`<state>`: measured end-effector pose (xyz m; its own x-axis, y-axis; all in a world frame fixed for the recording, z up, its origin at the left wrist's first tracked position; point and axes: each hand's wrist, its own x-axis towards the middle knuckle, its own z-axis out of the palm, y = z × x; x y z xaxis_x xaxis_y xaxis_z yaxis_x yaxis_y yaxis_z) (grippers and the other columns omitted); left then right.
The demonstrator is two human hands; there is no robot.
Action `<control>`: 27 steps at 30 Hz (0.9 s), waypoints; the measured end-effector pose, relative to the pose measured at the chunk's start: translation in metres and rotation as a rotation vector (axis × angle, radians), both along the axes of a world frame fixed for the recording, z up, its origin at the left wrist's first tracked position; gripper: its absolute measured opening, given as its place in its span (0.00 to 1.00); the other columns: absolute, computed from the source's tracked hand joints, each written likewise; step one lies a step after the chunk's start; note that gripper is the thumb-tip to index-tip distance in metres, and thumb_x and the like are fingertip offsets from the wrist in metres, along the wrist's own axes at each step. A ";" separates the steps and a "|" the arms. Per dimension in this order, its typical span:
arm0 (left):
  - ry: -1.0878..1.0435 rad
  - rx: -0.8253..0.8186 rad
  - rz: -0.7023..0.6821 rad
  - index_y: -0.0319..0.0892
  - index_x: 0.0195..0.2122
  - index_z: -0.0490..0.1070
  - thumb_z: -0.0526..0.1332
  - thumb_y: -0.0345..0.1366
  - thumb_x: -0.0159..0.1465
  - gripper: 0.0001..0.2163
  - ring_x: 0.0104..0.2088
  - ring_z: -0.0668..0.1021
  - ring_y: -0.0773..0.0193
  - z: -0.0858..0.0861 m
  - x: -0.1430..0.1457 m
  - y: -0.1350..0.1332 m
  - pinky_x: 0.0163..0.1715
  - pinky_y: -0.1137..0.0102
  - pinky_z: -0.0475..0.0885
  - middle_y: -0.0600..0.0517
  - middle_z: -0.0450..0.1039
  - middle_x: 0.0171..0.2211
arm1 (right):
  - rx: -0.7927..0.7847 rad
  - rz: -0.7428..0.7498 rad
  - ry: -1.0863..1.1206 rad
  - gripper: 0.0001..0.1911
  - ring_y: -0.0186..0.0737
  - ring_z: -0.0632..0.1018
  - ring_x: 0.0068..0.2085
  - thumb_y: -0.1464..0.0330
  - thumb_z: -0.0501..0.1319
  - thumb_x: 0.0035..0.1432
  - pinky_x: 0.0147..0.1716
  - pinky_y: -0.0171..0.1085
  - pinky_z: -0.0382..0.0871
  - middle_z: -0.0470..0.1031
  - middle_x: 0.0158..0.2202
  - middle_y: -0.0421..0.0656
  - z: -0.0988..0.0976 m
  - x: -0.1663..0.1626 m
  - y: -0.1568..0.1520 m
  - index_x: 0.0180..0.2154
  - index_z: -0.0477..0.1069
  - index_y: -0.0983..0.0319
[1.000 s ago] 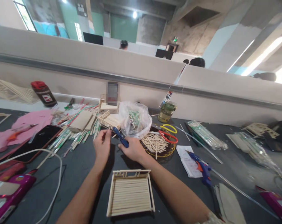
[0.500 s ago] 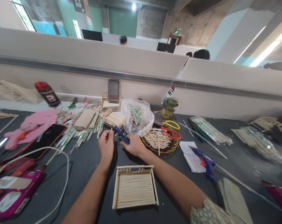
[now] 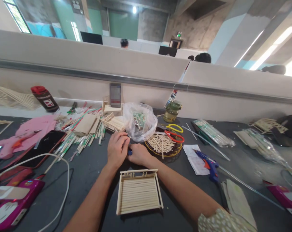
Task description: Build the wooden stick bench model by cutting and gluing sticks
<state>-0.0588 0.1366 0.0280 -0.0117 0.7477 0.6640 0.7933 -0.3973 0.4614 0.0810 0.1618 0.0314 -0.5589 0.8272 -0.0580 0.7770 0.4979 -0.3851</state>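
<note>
My right hand point(image 3: 139, 154) is closed around blue-handled pliers point(image 3: 130, 151); only a bit of the handle shows. Against it, my left hand point(image 3: 118, 149) curls over the front of the pliers with its fingers closed, a pale tip of a thin wooden stick point(image 3: 129, 138) just showing there. The jaws are hidden behind my left fingers. Nearer to me, a small rectangular frame of wooden sticks point(image 3: 140, 192) lies on the dark table between my forearms. Right of my hands sits a basket point(image 3: 171, 156) of short cut sticks point(image 3: 160, 143), with red-and-yellow-handled scissors point(image 3: 175, 135) on its edge.
A clear plastic bag point(image 3: 146, 125) stands behind my hands. Packaged sticks point(image 3: 90, 132), a phone point(image 3: 43, 148) and a pink glue gun point(image 3: 14, 145) lie left. A blue glue gun point(image 3: 209, 164) rests on paper at right. A jar point(image 3: 172, 111) stands by the partition.
My left hand has turned and moved right, over the front of the pliers and up against my right hand. The pliers, plainly visible before, are now mostly covered. The view has shifted slightly.
</note>
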 end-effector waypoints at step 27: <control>0.088 -0.392 -0.109 0.44 0.33 0.68 0.47 0.38 0.71 0.13 0.38 0.73 0.63 -0.021 0.023 0.015 0.36 0.70 0.65 0.51 0.70 0.37 | 0.145 0.240 -0.084 0.21 0.47 0.77 0.49 0.55 0.55 0.65 0.47 0.41 0.69 0.76 0.47 0.54 0.015 0.037 -0.015 0.47 0.69 0.67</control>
<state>-0.0357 0.1514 0.0067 0.1261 0.9378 0.3236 0.7994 -0.2892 0.5266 0.1184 0.1469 0.0463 -0.7378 0.6750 -0.0034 0.6566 0.7165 -0.2356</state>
